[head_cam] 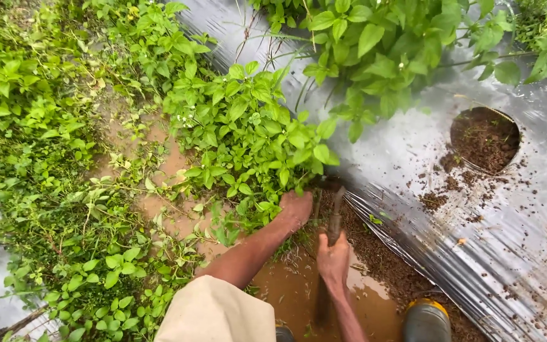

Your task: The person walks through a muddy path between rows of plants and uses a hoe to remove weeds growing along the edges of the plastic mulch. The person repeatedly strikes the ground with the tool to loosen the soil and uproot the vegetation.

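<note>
Hands, two, both yours, low in the head view. Your left hand (295,209) is curled shut around the base of the leafy green weed clump (248,136), gripping its stems right where they meet the ground beside the plastic edge. Your right hand (333,258) is wrapped in a fist around the handle of a small dark hand tool (335,218), which stands nearly upright with its tip pointing into the soil at the foot of that clump, just beside your left hand. Below both hands lies a muddy brown puddle (299,288) in the furrow. A pale sleeve or trouser knee (213,313) fills the bottom edge on your left; a dark rubber boot with a yellow rim (427,320) stands at bottom right on wet brown soil. To your right runs silver plastic mulch sheeting (413,152), scattered with soil crumbs, with a round planting hole (484,139) showing bare earth. A taller leafy plant (387,44) overhangs the sheeting at top. Dense creeping weeds (39,139) cover the ground on your left.
</note>
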